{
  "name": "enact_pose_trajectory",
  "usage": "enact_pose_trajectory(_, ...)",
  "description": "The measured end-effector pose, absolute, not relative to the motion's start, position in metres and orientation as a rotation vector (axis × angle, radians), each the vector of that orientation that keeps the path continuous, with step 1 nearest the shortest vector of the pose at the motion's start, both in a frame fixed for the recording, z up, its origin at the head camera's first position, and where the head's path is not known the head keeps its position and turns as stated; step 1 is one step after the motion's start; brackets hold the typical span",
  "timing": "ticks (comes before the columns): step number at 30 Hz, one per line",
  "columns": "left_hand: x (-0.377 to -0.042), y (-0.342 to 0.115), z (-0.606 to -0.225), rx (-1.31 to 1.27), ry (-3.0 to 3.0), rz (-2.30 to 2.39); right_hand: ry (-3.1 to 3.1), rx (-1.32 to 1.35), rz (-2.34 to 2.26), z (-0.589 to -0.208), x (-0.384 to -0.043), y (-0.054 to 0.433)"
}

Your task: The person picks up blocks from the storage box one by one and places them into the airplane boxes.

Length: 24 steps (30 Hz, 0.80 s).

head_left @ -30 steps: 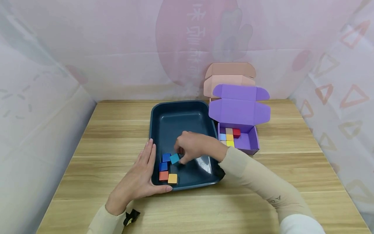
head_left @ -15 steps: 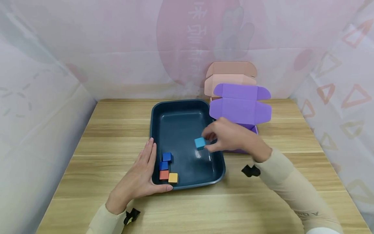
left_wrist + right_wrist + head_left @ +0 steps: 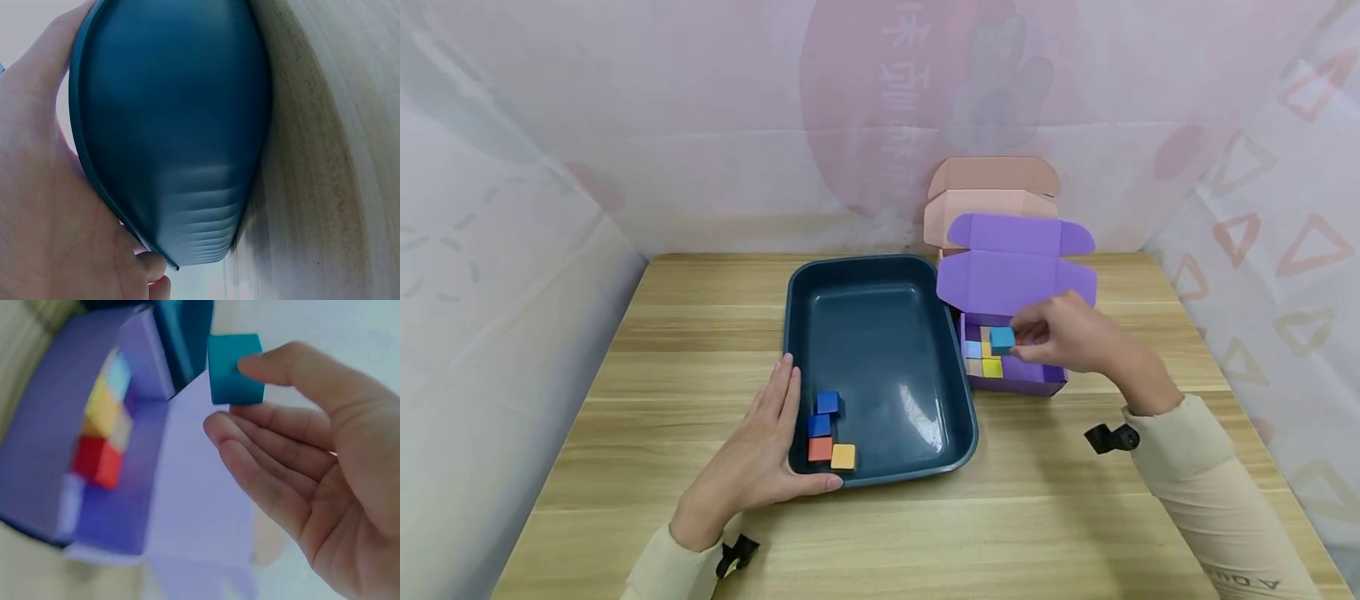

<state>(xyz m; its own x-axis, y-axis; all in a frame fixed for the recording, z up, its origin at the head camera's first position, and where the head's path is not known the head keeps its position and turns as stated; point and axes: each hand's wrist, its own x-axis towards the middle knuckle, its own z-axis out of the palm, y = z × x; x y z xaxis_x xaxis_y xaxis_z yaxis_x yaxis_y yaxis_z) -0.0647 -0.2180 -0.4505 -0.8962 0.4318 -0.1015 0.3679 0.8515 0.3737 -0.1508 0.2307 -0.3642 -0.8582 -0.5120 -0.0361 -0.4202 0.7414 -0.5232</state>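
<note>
My right hand (image 3: 1067, 333) pinches a teal cube (image 3: 1002, 340) between thumb and fingers, above the open purple box (image 3: 1037, 383). In the right wrist view the thumb lies across the face of that teal cube (image 3: 234, 369). Inside the box sit several cubes, among them a yellow cube (image 3: 992, 368), a light blue cube (image 3: 973, 349) and a red cube (image 3: 98, 461). My left hand (image 3: 760, 454) rests on the near left corner of the dark teal tray (image 3: 880, 350), fingers straight along its side and thumb along the front rim.
At the tray's near left lie two blue cubes (image 3: 828, 403), a red-orange cube (image 3: 820, 450) and a yellow-orange cube (image 3: 843, 457). The box's purple lid (image 3: 1015, 267) stands raised, with a peach box lid (image 3: 988, 200) behind it. A wooden table (image 3: 700, 350) lies beneath.
The right hand has lifted the teal cube from beside the blue cubes in the tray and carried it right, over the purple box. The left hand stays in place.
</note>
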Motion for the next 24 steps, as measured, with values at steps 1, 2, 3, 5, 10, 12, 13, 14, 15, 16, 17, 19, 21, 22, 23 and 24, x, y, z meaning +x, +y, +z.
enact_pose_trajectory(1,-0.065,-0.218,-0.45,0.62,2.846,0.52,2.755,-0.705,-0.765,-0.369,-0.151,0.235)
enact_pose_trajectory(2,-0.065,-0.218,-0.45,0.62,2.846,0.519,2.749,-0.664,-0.76,-0.374,-0.152,0.238)
enact_pose_trajectory(3,-0.065,-0.218,-0.45,0.621,2.846,0.52,2.744,-0.626,-0.751,-0.379,-0.153,0.242)
enact_pose_trajectory(5,-0.065,-0.218,-0.449,0.622,2.844,0.518,2.734,-0.571,-0.726,-0.389,-0.154,0.247)
enact_pose_trajectory(10,-0.065,-0.219,-0.449,0.632,2.84,0.525,2.739,-0.505,-0.671,-0.408,-0.156,0.253)
enact_pose_trajectory(12,-0.064,-0.22,-0.449,0.635,2.84,0.539,2.747,-0.5,-0.66,-0.413,-0.158,0.253)
enact_pose_trajectory(13,-0.064,-0.22,-0.449,0.638,2.842,0.543,2.748,-0.496,-0.655,-0.415,-0.158,0.253)
enact_pose_trajectory(14,-0.063,-0.22,-0.449,0.639,2.842,0.549,2.745,-0.491,-0.649,-0.417,-0.158,0.252)
enact_pose_trajectory(15,-0.063,-0.221,-0.449,0.639,2.841,0.549,2.743,-0.49,-0.641,-0.419,-0.158,0.252)
enact_pose_trajectory(16,-0.062,-0.221,-0.449,0.64,2.839,0.548,2.741,-0.48,-0.629,-0.421,-0.158,0.251)
enact_pose_trajectory(17,-0.062,-0.221,-0.449,0.64,2.836,0.55,2.737,-0.471,-0.622,-0.423,-0.158,0.251)
enact_pose_trajectory(19,-0.062,-0.221,-0.449,0.643,2.837,0.544,2.735,-0.461,-0.606,-0.426,-0.157,0.249)
enact_pose_trajectory(21,-0.062,-0.22,-0.449,0.64,2.834,0.546,2.748,-0.467,-0.58,-0.429,-0.156,0.248)
enact_pose_trajectory(22,-0.062,-0.22,-0.449,0.639,2.834,0.547,2.758,-0.474,-0.569,-0.43,-0.156,0.247)
enact_pose_trajectory(23,-0.062,-0.22,-0.449,0.638,2.835,0.547,2.766,-0.489,-0.554,-0.43,-0.156,0.245)
enact_pose_trajectory(24,-0.062,-0.22,-0.449,0.636,2.836,0.546,2.774,-0.503,-0.536,-0.431,-0.156,0.244)
